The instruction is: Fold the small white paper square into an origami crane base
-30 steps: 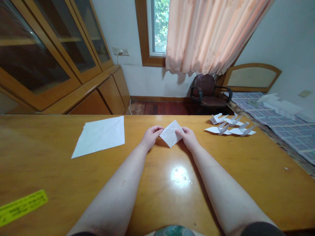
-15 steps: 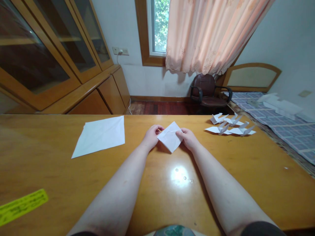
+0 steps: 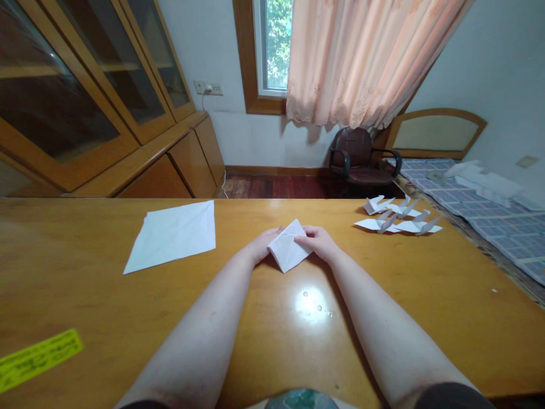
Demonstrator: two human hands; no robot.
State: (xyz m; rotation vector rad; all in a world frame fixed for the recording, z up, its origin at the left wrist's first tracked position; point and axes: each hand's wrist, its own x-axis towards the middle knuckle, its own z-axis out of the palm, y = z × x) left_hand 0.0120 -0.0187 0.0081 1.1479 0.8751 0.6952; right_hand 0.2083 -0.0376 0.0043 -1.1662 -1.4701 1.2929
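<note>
A small folded white paper square (image 3: 288, 250) is held just above the wooden table (image 3: 85, 295), tilted like a diamond. My left hand (image 3: 263, 245) grips its left edge, with most of its fingers hidden behind the sheet. The paper's upper right edge is pinched by my right hand (image 3: 317, 243), thumb on top. Both forearms reach out from the near table edge.
A larger creased white sheet (image 3: 174, 234) lies flat to the left. Several folded paper cranes (image 3: 398, 221) sit at the right far edge. A yellow strip (image 3: 38, 358) lies near left. Beyond stand a cabinet (image 3: 85, 113), a dark chair (image 3: 361, 159) and a bed (image 3: 489, 216).
Both hands have drawn the folded paper slightly left and nearer. The paper has turned a little, and my left hand now sits more behind it.
</note>
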